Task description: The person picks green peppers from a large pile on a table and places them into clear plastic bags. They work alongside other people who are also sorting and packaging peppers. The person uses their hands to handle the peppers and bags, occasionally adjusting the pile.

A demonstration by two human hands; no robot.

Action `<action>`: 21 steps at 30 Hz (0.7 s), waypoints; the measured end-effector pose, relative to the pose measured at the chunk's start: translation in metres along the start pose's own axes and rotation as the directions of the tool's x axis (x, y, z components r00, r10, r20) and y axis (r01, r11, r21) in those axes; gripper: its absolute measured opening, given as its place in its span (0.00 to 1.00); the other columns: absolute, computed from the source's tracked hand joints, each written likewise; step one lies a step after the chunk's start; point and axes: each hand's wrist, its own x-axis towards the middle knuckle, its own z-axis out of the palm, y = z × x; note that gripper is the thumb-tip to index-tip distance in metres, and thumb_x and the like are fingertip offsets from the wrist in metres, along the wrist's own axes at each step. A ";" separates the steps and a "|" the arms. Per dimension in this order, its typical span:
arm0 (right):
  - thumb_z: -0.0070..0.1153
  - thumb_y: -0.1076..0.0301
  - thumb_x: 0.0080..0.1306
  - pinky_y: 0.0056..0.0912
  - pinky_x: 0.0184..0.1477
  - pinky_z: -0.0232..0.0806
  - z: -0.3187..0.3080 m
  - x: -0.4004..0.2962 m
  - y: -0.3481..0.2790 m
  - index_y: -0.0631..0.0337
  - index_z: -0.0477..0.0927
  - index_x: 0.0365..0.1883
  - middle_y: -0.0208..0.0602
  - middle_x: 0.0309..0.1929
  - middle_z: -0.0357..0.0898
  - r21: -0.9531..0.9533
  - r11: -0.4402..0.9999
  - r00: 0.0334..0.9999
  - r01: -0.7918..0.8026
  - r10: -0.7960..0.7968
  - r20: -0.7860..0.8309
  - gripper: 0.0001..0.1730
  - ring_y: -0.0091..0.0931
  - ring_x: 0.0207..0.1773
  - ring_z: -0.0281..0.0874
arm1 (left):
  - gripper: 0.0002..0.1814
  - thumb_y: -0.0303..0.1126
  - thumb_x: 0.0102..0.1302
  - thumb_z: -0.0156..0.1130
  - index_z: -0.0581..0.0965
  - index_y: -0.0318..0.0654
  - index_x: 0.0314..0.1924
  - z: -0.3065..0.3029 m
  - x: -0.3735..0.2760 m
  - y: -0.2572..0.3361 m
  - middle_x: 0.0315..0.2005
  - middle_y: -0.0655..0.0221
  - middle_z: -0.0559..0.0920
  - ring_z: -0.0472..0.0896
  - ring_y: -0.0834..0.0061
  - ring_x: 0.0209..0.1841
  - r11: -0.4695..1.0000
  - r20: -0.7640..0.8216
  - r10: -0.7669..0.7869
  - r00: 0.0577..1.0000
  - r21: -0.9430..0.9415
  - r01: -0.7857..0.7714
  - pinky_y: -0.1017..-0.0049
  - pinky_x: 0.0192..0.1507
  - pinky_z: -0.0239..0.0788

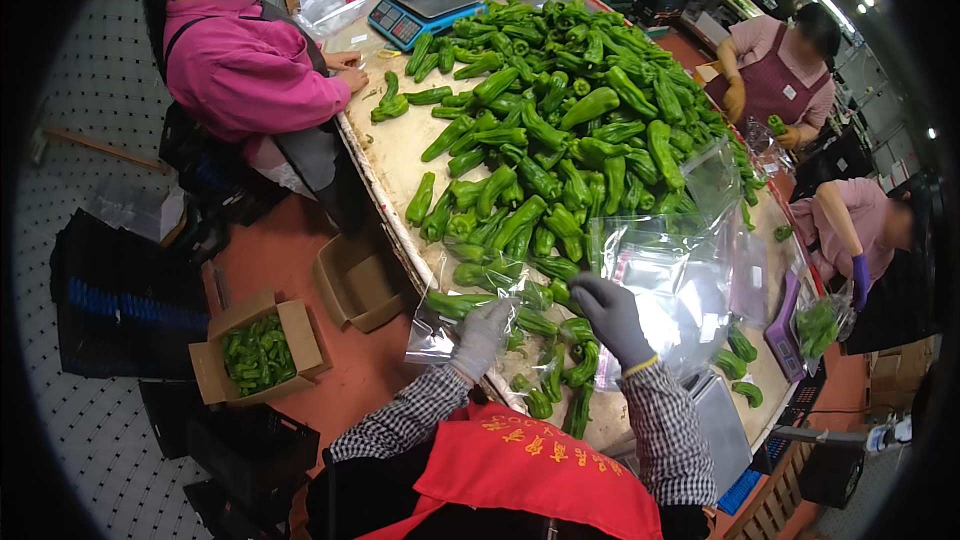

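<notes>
Green peppers (555,120) lie in a large heap on the table (390,157). My left hand (480,337), in a pale glove, grips a clear plastic bag (431,337) at the near left edge of the table. Through the film I see a green pepper (459,305), and more peppers lie under or behind it. My right hand (611,315), in a grey glove, is beside the bag with its fingertips at some peppers; whether it holds one is hidden. To its right lies a stack of clear plastic bags (667,292). Several loose peppers (581,364) lie between my forearms.
A blue scale (427,7) stands at the far left, a purple scale (784,330) at the right edge. One person in pink (240,67) stands left; others work along the right side. On the floor, a cardboard box (259,352) holds peppers near another open box (360,281).
</notes>
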 end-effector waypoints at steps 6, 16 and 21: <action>0.63 0.72 0.62 0.48 0.73 0.60 0.045 0.114 0.011 0.55 0.80 0.57 0.41 0.68 0.74 -0.682 0.613 0.910 0.398 -0.357 0.209 0.22 0.42 0.73 0.67 | 0.16 0.35 0.78 0.60 0.83 0.33 0.57 -0.015 -0.023 0.008 0.39 0.80 0.83 0.74 0.90 0.36 0.898 0.030 -0.313 0.949 -0.316 0.307 0.86 0.35 0.67; 0.64 0.66 0.63 0.47 0.76 0.58 0.049 0.149 0.003 0.59 0.78 0.48 0.43 0.59 0.79 -0.777 0.592 0.973 0.214 -0.059 0.223 0.16 0.44 0.75 0.66 | 0.16 0.33 0.78 0.61 0.82 0.30 0.58 -0.016 -0.026 0.017 0.36 0.80 0.82 0.72 0.91 0.34 0.942 -0.040 -0.246 0.968 -0.246 0.229 0.87 0.34 0.67; 0.66 0.66 0.63 0.40 0.64 0.72 -0.005 0.029 -0.010 0.62 0.76 0.64 0.50 0.59 0.82 -0.176 0.984 0.998 -0.039 0.030 -0.055 0.30 0.42 0.60 0.83 | 0.17 0.33 0.77 0.62 0.82 0.30 0.58 -0.007 -0.015 0.022 0.42 0.76 0.86 0.77 0.88 0.43 0.983 -0.050 -0.110 0.993 -0.151 0.101 0.83 0.47 0.72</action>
